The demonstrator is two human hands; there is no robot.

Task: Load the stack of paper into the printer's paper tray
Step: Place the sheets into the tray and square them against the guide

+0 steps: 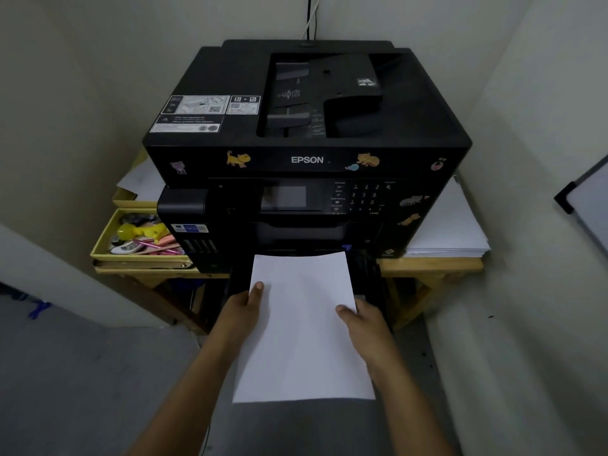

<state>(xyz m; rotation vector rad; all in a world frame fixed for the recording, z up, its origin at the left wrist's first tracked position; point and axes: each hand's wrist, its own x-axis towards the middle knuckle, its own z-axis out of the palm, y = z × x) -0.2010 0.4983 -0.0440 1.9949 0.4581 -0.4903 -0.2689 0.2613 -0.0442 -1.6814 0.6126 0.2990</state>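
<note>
Head view: both hands, the left hand (245, 306) and right hand (362, 319), pinch the paper stack (302, 324) by its sides, its leading edge over the pulled-out paper tray (368, 274) at the bench's (431, 266) front edge. Skewed entry could jam or buckle sheets against the tray walls.

Both hands reached forward, thumbs on top of what they held.

The left hand (245, 307) gripped at the left edge, its thumb (257, 292) lying flat and pointing forward, the other fingers hidden underneath. The right hand (362, 319) gripped at the right edge a little nearer the body, its thumb (345, 312) angled inward, its fingers likewise out of sight below. Both bare forearms ran in from the bottom of the view, converging slightly toward the hands.
</note>
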